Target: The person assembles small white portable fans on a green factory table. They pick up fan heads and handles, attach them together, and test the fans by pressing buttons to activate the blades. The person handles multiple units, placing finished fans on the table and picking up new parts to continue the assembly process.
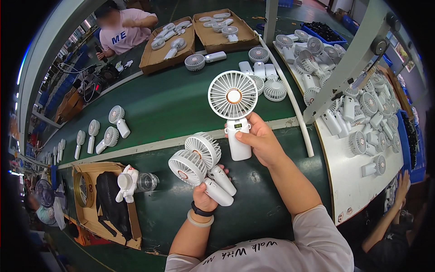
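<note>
In my right hand (264,139) a white handheld fan (239,152) stands upright, its round grille facing me. My thumb presses on the front of its handle, just below a small dark display with lit digits. Lower and to the left, my left hand (203,198) is closed around the handles of two more white handheld fans (218,192). Their round heads sit side by side and touch, tilted up to the left. The fingers behind those handles are mostly hidden.
Several white fans (120,127) lie on the green belt (158,95). Cardboard trays (149,61) of fans stand beyond it. At right, a white table (349,190) bears a fan heap behind a metal post (335,86). A bear-shaped bottle (127,183) stands near left. Other people sit nearby.
</note>
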`<state>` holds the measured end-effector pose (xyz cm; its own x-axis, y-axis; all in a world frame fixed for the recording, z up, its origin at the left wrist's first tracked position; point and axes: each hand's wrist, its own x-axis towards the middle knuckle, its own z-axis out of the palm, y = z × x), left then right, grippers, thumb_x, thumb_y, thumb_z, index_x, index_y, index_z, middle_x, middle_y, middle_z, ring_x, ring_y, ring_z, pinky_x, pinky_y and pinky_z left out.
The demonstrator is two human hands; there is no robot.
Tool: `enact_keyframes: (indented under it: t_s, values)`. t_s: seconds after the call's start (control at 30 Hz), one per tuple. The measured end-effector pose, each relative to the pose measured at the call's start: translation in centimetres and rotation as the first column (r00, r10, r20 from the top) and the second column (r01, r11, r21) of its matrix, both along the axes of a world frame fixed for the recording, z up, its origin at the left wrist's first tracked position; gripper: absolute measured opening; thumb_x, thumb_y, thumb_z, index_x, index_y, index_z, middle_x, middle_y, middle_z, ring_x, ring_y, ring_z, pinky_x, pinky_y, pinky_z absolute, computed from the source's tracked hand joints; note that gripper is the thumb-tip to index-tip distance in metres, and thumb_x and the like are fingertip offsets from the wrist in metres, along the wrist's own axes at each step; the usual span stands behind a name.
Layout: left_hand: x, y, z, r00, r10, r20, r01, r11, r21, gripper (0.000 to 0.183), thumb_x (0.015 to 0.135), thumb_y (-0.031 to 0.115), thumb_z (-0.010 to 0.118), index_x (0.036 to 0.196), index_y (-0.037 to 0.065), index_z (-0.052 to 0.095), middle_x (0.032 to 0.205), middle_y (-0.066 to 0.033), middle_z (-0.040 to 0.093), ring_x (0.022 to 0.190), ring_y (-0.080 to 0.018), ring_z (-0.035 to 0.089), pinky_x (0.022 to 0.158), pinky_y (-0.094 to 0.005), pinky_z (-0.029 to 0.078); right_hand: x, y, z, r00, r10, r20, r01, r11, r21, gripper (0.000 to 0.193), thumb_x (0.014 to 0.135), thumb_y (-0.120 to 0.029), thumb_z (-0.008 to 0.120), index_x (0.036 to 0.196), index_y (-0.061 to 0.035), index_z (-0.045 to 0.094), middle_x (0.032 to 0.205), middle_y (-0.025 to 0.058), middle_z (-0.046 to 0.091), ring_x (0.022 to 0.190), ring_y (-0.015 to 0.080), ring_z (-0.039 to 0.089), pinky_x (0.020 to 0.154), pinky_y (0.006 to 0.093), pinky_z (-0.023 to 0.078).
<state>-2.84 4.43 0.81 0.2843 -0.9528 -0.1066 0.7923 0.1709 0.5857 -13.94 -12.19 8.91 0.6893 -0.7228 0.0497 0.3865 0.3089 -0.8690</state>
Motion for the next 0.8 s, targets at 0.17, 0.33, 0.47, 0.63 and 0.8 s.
enact_keyframes:
  t_s: [0.17, 0.33, 0.47, 0.63, 0.8]
  values:
    - [-0.6, -0.9, 0.9, 0.998, 0.054, -0.045, -0.056, 0.997, -0.046, 0.088, 0.063, 0.036, 0.070, 0.136, 0.009, 0.029, 0.128, -0.0148, 0.044, 0.115, -0.0307, 0.047, 0.099, -0.0476, 0.037, 0.3, 1.4, -5.3, 0.952, -0.129, -0.279, 0.088, 0.984, -0.155, 0.047, 0.081, -0.001, 0.059, 0.123, -0.0001, 0.039, 0.113, 0.0105, 0.051, 0.106, 0.0165, 0.048, 0.091, 0.0303, 0.040]
    - [0.3, 0.4, -0.9, 0.999, 0.042, 0.030, -0.042, 0.999, -0.009, 0.088, 0.063, 0.033, 0.071, 0.135, 0.005, 0.029, 0.131, -0.0133, 0.042, 0.116, -0.0291, 0.046, 0.100, -0.0422, 0.037, -0.6, 5.2, -5.4, 0.879, 0.087, -0.469, -0.212, 0.952, -0.220, 0.055, 0.082, -0.019, 0.061, 0.129, 0.0007, 0.038, 0.123, 0.0185, 0.042, 0.114, 0.0279, 0.043, 0.096, 0.0366, 0.037]
    - [0.4, 1.1, -1.4, 0.989, -0.051, 0.140, 0.053, 0.999, -0.012, 0.085, 0.064, 0.028, 0.072, 0.134, 0.005, 0.032, 0.129, -0.0110, 0.043, 0.118, -0.0269, 0.044, 0.101, -0.0395, 0.036, -1.2, 8.7, -3.4, 0.779, -0.154, -0.607, -0.329, 0.724, -0.606, 0.086, 0.067, -0.037, 0.074, 0.131, 0.0001, 0.030, 0.131, 0.0266, 0.028, 0.122, 0.0416, 0.032, 0.101, 0.0455, 0.030]
    - [-0.5, 1.2, -0.7, 0.948, -0.196, 0.252, 0.189, 0.981, 0.052, 0.089, 0.064, 0.028, 0.073, 0.137, 0.005, 0.028, 0.135, -0.0110, 0.038, 0.124, -0.0264, 0.038, 0.105, -0.0389, 0.029, -1.9, 10.6, -4.7, 0.747, -0.290, -0.599, -0.248, 0.714, -0.655, 0.095, 0.059, -0.037, 0.078, 0.128, 0.0054, 0.029, 0.132, 0.0275, 0.028, 0.123, 0.0413, 0.032, 0.102, 0.0463, 0.029]
    - [-1.7, -1.1, -0.7, 0.900, 0.167, 0.402, -0.067, 0.966, -0.250, 0.091, 0.069, 0.050, 0.068, 0.134, 0.004, 0.026, 0.139, -0.0110, 0.029, 0.130, -0.0249, 0.026, 0.108, -0.0385, 0.019, -2.8, 6.4, -3.2, 0.958, 0.282, 0.060, -0.287, 0.915, 0.283, 0.080, 0.064, -0.029, 0.077, 0.127, 0.0011, 0.038, 0.119, 0.0164, 0.050, 0.114, 0.0264, 0.048, 0.093, 0.0351, 0.042]
